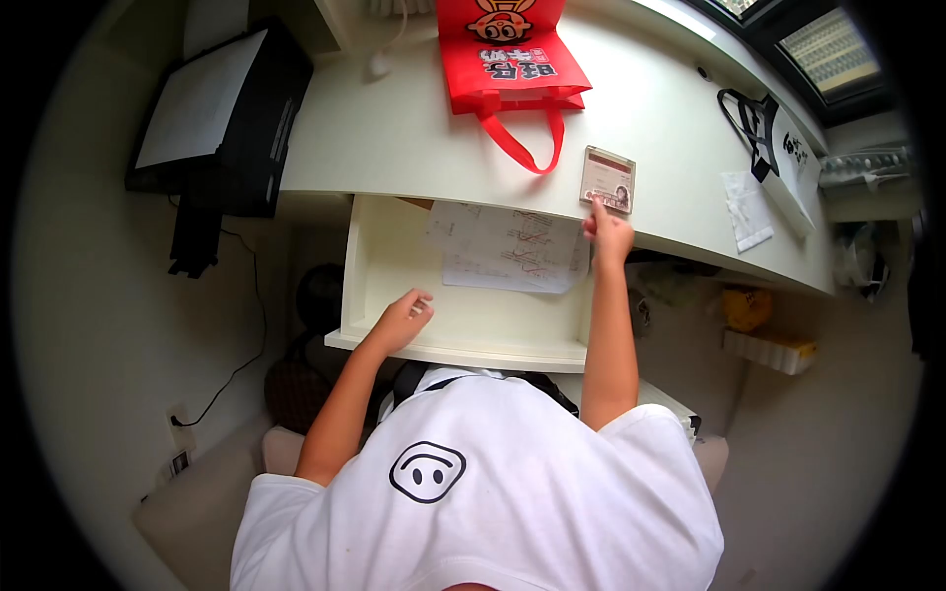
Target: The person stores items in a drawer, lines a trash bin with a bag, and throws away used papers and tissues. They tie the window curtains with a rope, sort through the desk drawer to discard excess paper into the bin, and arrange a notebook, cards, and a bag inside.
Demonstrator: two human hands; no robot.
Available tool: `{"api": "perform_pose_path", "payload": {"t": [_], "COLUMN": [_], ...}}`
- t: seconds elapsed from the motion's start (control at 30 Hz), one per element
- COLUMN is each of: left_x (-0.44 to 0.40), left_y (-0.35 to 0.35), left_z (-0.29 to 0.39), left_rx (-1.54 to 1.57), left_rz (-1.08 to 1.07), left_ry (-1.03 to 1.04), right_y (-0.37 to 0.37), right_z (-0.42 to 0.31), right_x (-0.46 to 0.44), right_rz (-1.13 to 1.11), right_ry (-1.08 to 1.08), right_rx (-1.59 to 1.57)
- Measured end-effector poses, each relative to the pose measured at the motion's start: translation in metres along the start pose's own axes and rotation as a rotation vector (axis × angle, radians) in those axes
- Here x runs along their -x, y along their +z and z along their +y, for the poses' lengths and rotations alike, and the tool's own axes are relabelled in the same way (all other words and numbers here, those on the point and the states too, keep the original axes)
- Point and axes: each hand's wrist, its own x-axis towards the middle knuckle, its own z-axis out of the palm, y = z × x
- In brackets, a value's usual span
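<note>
A flat, clear-edged case with a printed card and small picture (608,175) lies on the white desk (384,138), close to its front edge. My right hand (609,236) reaches to it, index fingertip touching its lower edge, thumb apart and the other fingers curled; I see no grip around the case. Below the desktop a white drawer (473,330) is pulled out, with papers bearing writing and red marks (522,246) towards its back. Over the drawer's left front part hovers my left hand (404,320), its fingers loosely bent and apart, holding nothing.
On the desk stand a red bag (507,74) with handles and, at right, a white bag (788,158) beside a white packet (747,212). A black printer-like machine (227,118) is at left. A yellow object (746,307) sits below the desk's right side.
</note>
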Motion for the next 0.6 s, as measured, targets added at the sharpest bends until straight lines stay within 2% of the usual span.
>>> {"api": "perform_pose_path", "payload": {"t": [0.07,0.1,0.13,0.17,0.2,0.23,0.3,0.33,0.37,0.43,0.5,0.6], "left_x": [0.008,0.012,0.015,0.014,0.015,0.018,0.018,0.016,0.016,0.015,0.015,0.014], "left_y": [0.002,0.004,0.007,0.009,0.011,0.013,0.013,0.014,0.015,0.016,0.016,0.015], "left_z": [-0.016,-0.025,-0.034,-0.038,-0.041,-0.042,-0.039,-0.037,-0.037,-0.037,-0.037,-0.038], "left_rx": [-0.051,-0.101,-0.078,-0.074,-0.107,-0.143,-0.148,-0.154,-0.153,-0.151,-0.165,-0.121], "left_rz": [0.034,0.063,0.115,0.114,0.155,0.196,0.214,0.233,0.232,0.232,0.230,0.230], "left_ry": [0.007,0.012,0.036,0.033,0.064,0.094,0.072,0.056,0.053,0.041,0.043,0.043], "right_y": [-0.005,-0.004,-0.003,-0.001,0.002,0.004,0.018,0.024,0.030,0.036,0.040,0.043], "right_z": [0.028,0.045,0.084,0.088,0.118,0.121,0.124,0.122,0.120,0.132,0.145,0.133], "right_x": [0.022,0.039,0.038,0.054,0.045,0.048,0.052,0.050,0.047,0.034,0.023,0.028], "right_rz": [-0.007,0.008,0.100,0.227,0.273,0.270,0.513,0.512,0.536,0.560,0.300,0.256], "right_ry": [-0.107,-0.065,-0.148,-0.109,0.130,0.134,0.537,0.537,0.545,0.550,0.378,0.400], "right_rx": [0.194,0.169,0.259,0.496,0.394,0.401,0.149,0.151,-0.098,-0.349,-0.497,-0.376]}}
